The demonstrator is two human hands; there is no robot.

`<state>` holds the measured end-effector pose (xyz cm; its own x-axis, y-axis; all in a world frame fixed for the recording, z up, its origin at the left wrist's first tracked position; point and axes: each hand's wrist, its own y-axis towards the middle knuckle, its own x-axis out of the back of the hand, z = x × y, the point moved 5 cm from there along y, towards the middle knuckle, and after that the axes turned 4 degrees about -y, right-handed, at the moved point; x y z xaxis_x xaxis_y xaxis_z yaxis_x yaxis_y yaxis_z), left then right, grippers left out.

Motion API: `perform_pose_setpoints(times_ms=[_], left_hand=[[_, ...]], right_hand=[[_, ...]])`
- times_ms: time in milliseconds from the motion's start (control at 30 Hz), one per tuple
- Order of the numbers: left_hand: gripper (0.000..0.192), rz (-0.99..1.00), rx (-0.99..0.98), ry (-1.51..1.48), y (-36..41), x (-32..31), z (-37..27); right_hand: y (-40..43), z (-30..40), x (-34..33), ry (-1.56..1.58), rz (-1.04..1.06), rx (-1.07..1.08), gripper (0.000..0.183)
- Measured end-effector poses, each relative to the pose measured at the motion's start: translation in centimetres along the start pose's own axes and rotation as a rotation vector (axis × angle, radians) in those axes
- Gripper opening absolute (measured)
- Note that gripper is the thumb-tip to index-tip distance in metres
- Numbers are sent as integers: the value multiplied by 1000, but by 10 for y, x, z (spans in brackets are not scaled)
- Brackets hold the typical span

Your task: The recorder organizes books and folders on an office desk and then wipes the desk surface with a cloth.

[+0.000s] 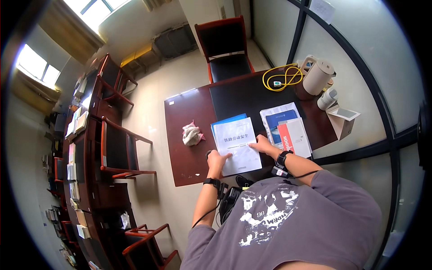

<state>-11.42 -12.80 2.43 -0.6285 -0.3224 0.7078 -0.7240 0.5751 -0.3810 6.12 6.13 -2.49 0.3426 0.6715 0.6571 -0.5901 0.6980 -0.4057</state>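
Observation:
A white printed document [238,145] lies over a blue folder [233,119] on the dark wooden desk [182,165]. My left hand [216,160] grips the document's left edge, its thumb on the top sheet. From the other side, my right hand [262,145] holds the right edge with the thumb on top. The fingers beneath the paper are partly hidden. Just right of my right hand is a pile with a blue booklet [280,123] and a red-and-white book [294,137]. A crumpled cloth [192,134], whitish and pink, sits left of the document.
A coiled yellow cable [270,83], a beige electric kettle [319,77], a white bottle [327,99] and a folded card stand [342,121] occupy the far right of the desk. One chair [227,55] stands behind it. Further desks with books [79,121] and chairs [123,148] line the left.

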Motion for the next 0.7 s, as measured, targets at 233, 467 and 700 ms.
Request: perform_pose_setpoints(times_ms=[233, 467, 700], left_hand=[[61, -126, -87, 116, -5, -13, -9], [69, 15, 17, -30, 13, -16, -2], [42, 162, -204, -434, 22, -19, -10]], right_hand=[[-1, 28, -2, -16, -23, 130, 49], [-8, 43, 13, -91, 60, 2, 42], [-6, 28, 25, 118, 144, 67, 57]])
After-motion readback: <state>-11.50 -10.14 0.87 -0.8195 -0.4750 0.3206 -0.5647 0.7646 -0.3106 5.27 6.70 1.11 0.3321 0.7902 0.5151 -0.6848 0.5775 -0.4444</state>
